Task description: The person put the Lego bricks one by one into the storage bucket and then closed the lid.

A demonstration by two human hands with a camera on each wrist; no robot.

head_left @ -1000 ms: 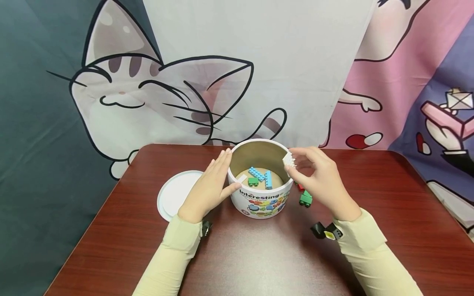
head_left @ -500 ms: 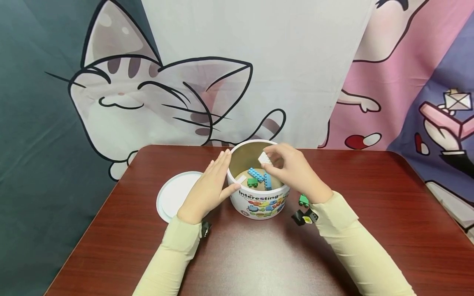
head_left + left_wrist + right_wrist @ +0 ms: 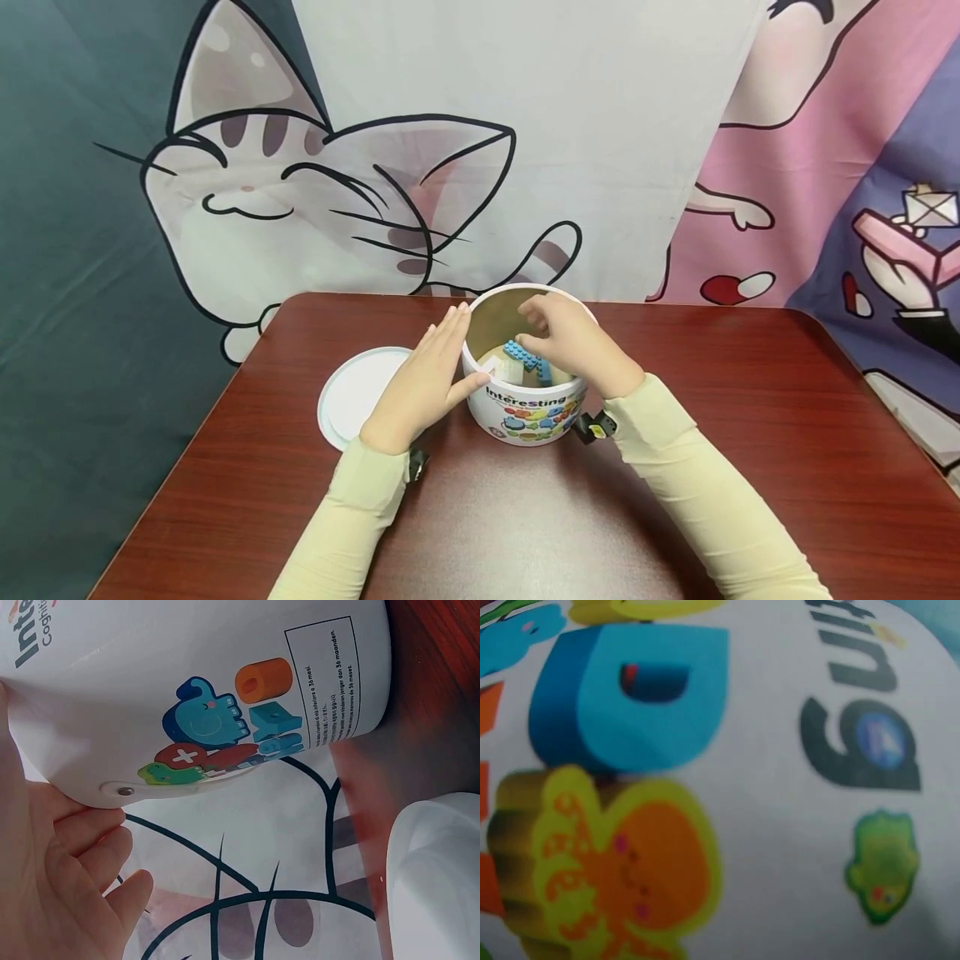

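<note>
A white round bucket (image 3: 525, 417) with a printed label stands on the table. Against its left side lies my left hand (image 3: 422, 379), fingers straight and thumb across the rim; the left wrist view shows the fingers along the bucket wall (image 3: 225, 645). Over the bucket's opening is my right hand (image 3: 573, 337), fingers bent and apart, nothing visible between them. On the bucket's floor lie a white toy brick (image 3: 512, 370) and blue bricks (image 3: 522, 355). In the right wrist view the printed bucket side (image 3: 772, 847) fills the picture; no hand shows there.
A white round lid (image 3: 352, 404) lies on the dark red table (image 3: 480, 533), left of the bucket and partly behind the left hand. Behind the table hangs a cloth (image 3: 615, 150) with a cartoon cat.
My right hand has moved left over the bucket and let go of the white brick, which now lies inside, hiding the green piece there. My left hand has stayed in place.
</note>
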